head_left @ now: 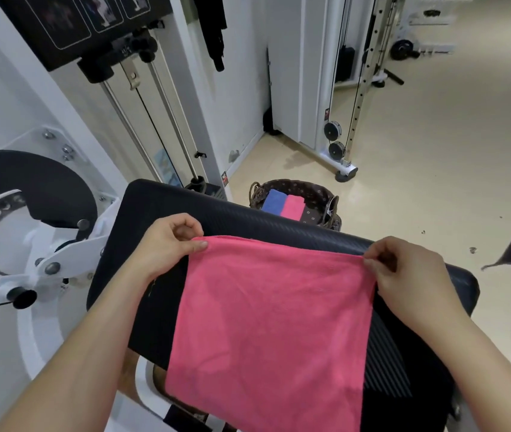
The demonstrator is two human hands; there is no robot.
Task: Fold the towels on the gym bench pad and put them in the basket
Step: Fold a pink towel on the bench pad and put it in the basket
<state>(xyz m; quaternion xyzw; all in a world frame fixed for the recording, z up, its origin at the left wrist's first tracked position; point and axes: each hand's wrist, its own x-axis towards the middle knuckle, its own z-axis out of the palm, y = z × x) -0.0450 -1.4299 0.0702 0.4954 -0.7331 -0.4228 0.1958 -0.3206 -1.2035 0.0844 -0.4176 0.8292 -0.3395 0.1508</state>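
Currently the pink microfibre towel (pixel 266 322) lies spread on the black padded gym bench pad (pixel 160 213). Left hand (pixel 167 241) and right hand (pixel 403 272) each pinch a far corner. Likely light, limp, non-slip: hold corners, fold towards body. Brown wicker basket (pixel 326 194), beyond the pad, holds two folded towels.

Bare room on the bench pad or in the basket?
Black padded bench: bare strips beyond and beside the spread pink towel; left hand, right hand crowd its corners. Brown wicker basket: lining free right of the folded pink towel.
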